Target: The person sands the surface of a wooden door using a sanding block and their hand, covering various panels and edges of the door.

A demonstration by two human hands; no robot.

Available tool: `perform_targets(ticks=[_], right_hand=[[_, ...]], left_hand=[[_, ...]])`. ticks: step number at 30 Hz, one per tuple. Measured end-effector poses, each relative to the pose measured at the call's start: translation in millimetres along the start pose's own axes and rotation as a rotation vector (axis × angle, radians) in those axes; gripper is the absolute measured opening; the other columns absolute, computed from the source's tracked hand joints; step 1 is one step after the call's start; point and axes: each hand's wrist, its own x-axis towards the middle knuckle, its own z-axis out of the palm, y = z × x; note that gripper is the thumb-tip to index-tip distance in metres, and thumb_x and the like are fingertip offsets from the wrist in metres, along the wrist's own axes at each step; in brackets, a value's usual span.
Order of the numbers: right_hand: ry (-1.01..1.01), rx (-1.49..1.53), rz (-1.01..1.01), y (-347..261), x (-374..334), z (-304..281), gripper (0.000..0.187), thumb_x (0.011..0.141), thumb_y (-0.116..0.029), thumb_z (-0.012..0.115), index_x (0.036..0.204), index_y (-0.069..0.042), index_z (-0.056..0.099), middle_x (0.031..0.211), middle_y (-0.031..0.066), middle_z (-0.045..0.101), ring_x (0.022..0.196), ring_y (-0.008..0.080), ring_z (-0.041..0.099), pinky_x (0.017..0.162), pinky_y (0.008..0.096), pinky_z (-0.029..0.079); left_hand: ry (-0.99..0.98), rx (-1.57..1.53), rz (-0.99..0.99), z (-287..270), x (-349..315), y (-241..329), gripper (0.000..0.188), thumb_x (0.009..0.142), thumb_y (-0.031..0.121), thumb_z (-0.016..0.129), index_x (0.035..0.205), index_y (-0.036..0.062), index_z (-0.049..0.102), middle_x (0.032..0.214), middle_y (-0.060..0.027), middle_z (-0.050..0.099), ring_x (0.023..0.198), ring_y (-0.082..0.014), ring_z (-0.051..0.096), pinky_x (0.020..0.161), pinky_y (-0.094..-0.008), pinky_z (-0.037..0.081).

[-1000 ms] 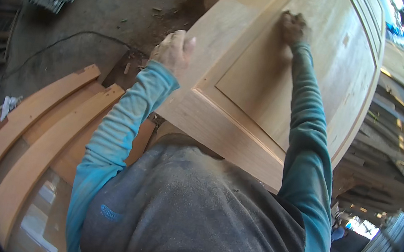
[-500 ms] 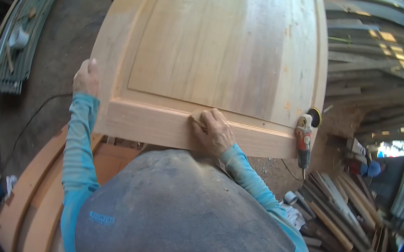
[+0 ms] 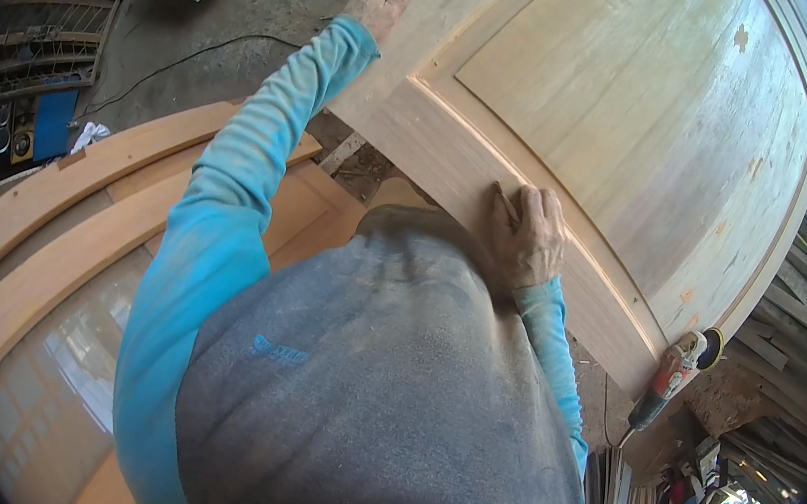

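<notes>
- Pale wood forms the panelled door (image 3: 630,129), lying face up directly ahead of the person; its long axis runs away from the body, leaning toward the upper right, and its far end passes out of view.
- 2 wooden beams (image 3: 47,198) lie left of the door, slanting toward the lower left.
- Near rail (image 3: 437,145) of the door: it slants from upper left to lower right, crosswise to that long axis; the right hand is nearer its middle.
- Power tool (image 3: 672,376) with a yellow disc, at the near right corner, apart from both hands; its disc end points up and right.
- Left hand (image 3: 378,9) at the door's left edge, thumb uppermost; I cannot tell whether its fingers grip beneath.
- Right hand (image 3: 532,233) over the rail, fingers curled, pinching a thin brown piece (image 3: 505,204), whose visible edge lies roughly along the rail.
</notes>
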Motion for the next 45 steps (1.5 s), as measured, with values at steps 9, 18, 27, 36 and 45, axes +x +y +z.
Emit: perform_targets(ticks=[9,18,27,36,45], right_hand=[[0.018,0.012,-0.280,-66,197,94,0.019,0.090,-0.026,0.074,0.092,-0.011,0.063,0.092,0.0121,0.063,0.082,0.0345,0.068,0.067,0.0450,0.055],[0.201,-0.157,-0.030,-25,342,112,0.029,0.095,-0.035,0.067,0.093,-0.006,0.064,0.089,0.0177,0.064,0.084,0.0385,0.066,0.074,0.0469,0.053],[0.101,-0.189,0.107,4,425,92,0.035,0.099,-0.039,0.056,0.097,-0.006,0.067,0.100,0.0215,0.070,0.095,0.0442,0.066,0.081,0.0532,0.053],[-0.009,-0.013,-0.156,-70,287,107,0.022,0.091,-0.031,0.072,0.092,-0.010,0.064,0.089,0.0132,0.061,0.084,0.0367,0.067,0.071,0.0479,0.055],[0.087,0.002,0.008,-87,241,105,0.021,0.087,-0.027,0.074,0.092,-0.009,0.062,0.091,0.0098,0.061,0.089,0.0323,0.067,0.072,0.0462,0.055]], left_hand=[[-0.502,-1.087,-0.125,-12,-19,-31,0.074,0.109,0.057,0.036,0.152,-0.0022,0.045,0.147,-0.0134,0.057,0.136,-0.0215,0.053,0.115,-0.0334,0.039],[-0.391,-0.781,-0.044,-31,-47,-17,0.066,0.110,0.047,0.041,0.153,-0.0026,0.042,0.151,-0.0142,0.053,0.143,-0.0225,0.045,0.119,-0.0336,0.033],[-0.381,-0.838,-0.035,-35,-40,-12,0.064,0.110,0.045,0.044,0.153,-0.0028,0.043,0.150,-0.0147,0.054,0.140,-0.0226,0.048,0.117,-0.0336,0.036],[-0.316,-0.751,-0.030,-30,-43,-17,0.058,0.110,0.041,0.046,0.149,-0.0023,0.049,0.142,-0.0134,0.062,0.132,-0.0199,0.056,0.113,-0.0323,0.042],[-0.341,-0.777,-0.037,-34,-42,-11,0.056,0.111,0.040,0.046,0.148,-0.0021,0.051,0.141,-0.0118,0.062,0.131,-0.0182,0.056,0.112,-0.0323,0.043]])
